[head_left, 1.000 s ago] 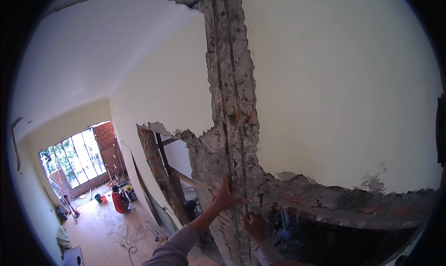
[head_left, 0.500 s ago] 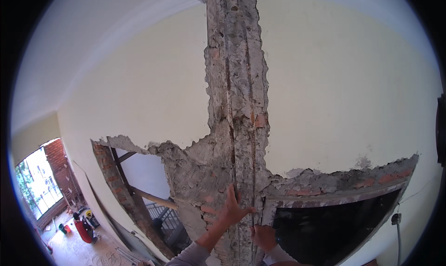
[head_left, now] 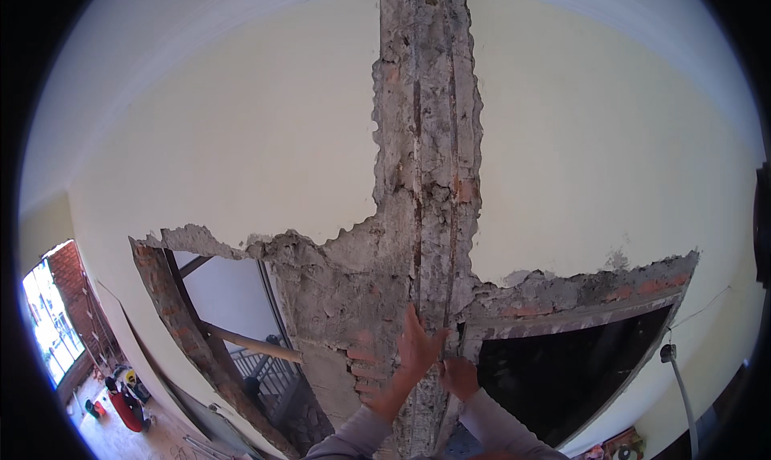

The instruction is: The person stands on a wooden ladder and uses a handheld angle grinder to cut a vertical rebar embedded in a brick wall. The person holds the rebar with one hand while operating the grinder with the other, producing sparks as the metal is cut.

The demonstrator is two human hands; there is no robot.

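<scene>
The left hand (head_left: 418,346) is pressed flat, fingers spread, against the stripped column (head_left: 430,179), low down where the broken wall (head_left: 241,139) meets it. The right hand (head_left: 459,377) is laid just beside, lower; whether its fingers are curled cannot be told.

We are looking through one wide head camera, tilting upward along a stripped column (head_left: 426,179) that is running from the bottom edge to the top. It is sitting close to the wall (head_left: 241,139), with both forearms entering from below. Straight edges are bending toward the round rim; a window (head_left: 48,323) is showing low left.
</scene>
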